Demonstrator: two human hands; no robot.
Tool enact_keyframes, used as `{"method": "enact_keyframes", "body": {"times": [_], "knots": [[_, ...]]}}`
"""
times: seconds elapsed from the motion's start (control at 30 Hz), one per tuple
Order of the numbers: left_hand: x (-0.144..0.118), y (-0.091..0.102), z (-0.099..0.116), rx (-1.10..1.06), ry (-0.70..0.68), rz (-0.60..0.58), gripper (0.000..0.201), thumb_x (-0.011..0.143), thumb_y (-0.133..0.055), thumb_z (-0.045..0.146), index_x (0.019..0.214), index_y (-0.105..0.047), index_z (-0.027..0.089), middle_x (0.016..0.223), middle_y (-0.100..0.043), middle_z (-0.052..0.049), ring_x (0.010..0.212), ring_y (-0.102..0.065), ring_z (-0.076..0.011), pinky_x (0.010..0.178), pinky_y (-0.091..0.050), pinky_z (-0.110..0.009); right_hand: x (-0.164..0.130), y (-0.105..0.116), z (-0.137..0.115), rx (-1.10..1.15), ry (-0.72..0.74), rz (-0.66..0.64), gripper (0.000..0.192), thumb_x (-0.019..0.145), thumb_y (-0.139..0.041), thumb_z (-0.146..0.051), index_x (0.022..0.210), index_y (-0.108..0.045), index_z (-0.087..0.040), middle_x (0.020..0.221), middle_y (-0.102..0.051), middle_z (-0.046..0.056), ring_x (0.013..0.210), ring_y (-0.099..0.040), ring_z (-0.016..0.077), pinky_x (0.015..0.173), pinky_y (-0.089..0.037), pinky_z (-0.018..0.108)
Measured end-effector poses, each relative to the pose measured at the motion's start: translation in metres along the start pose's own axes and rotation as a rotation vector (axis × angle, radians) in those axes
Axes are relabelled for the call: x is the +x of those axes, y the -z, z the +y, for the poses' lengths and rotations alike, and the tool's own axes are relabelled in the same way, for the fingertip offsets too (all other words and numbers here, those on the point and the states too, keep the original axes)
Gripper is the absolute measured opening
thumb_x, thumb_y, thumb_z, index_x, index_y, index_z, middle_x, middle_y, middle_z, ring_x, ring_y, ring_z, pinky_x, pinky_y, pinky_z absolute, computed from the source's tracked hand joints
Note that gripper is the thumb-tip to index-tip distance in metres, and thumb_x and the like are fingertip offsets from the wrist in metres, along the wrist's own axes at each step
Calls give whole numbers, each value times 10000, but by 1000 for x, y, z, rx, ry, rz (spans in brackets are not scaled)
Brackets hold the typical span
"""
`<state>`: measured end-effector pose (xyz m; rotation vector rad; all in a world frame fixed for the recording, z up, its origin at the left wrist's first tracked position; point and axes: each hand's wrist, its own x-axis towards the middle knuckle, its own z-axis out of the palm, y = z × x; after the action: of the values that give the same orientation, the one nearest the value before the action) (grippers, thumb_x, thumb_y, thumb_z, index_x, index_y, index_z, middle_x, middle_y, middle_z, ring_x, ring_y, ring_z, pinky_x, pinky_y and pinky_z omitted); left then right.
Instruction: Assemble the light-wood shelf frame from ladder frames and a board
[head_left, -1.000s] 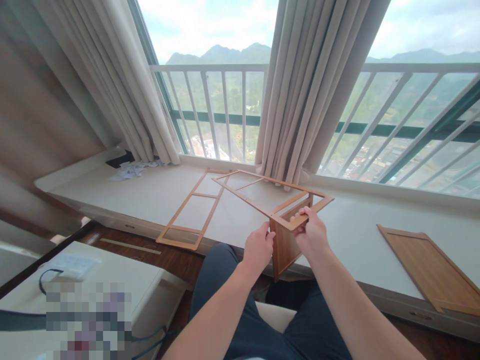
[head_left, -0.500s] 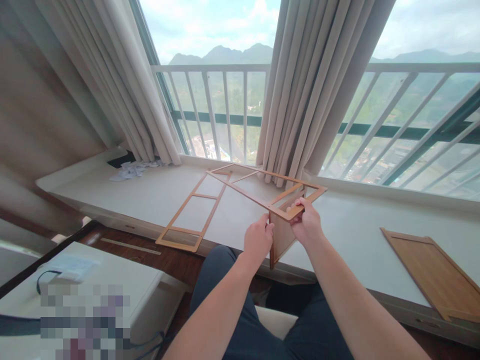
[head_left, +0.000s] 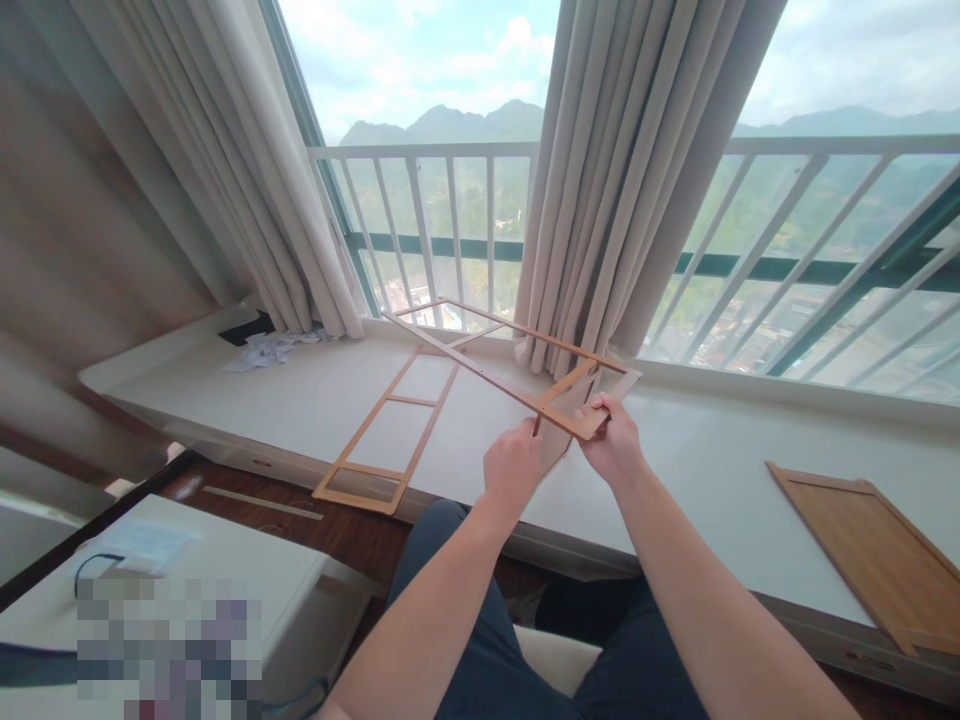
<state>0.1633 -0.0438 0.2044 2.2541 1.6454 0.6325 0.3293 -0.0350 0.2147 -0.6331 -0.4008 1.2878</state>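
I hold a thin wooden ladder-shaped frame (head_left: 480, 362) in the air above a white window ledge (head_left: 697, 470), its far end tilted up toward the window. My right hand (head_left: 611, 440) grips the frame's near end rail. My left hand (head_left: 512, 464) is closed on the small wooden panel (head_left: 559, 448) that hangs under that near corner; most of the panel is hidden behind my hands. A second, matching frame (head_left: 390, 430) lies flat on the ledge to the left.
A brown wooden board (head_left: 870, 545) lies on the ledge at the right. Beige curtains (head_left: 630, 170) hang just behind the frame, with a white railing (head_left: 450, 230) outside. Crumpled paper (head_left: 270, 348) sits at the ledge's left end. A white box (head_left: 187, 590) stands at lower left.
Both hands have lifted the frame and tilted its far end upward and to the left. The panel under it now shows much less of its face.
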Motion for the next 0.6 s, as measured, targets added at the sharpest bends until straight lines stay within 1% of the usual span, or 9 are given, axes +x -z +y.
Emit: {"method": "enact_keyframes", "body": {"times": [0.17,0.3,0.47,0.6], "knots": [[-3,-15,-8,27,-72,36,301,997,-476,245,1273,-596,257,933,-696,-73,927,-663,-232,751,-463,-307,-12,14,8,6,15,-72,319,817,-700,-355,635,-479,-216,492,-252,-82,466,-267,101,436,-288,214],[-8,-24,-13,21,-67,35,297,1000,-480,247,1271,-602,250,924,-691,-66,923,-656,-215,781,-466,-296,-20,19,9,-51,19,-52,375,834,-699,-437,638,-458,-226,492,-232,-87,462,-260,108,460,-321,232],[-12,-29,-14,-5,-90,45,309,1009,-457,248,1287,-591,254,957,-710,-62,933,-662,-211,783,-470,-289,-22,27,11,-32,50,-63,332,806,-709,-391,643,-473,-224,496,-252,-86,462,-272,105,463,-311,233],[-13,-33,-13,-18,-97,39,317,1015,-437,252,1295,-585,243,941,-714,-63,918,-671,-216,780,-475,-298,-22,31,11,-22,53,-70,309,810,-702,-371,652,-485,-220,493,-261,-89,455,-257,97,460,-301,224]]}}
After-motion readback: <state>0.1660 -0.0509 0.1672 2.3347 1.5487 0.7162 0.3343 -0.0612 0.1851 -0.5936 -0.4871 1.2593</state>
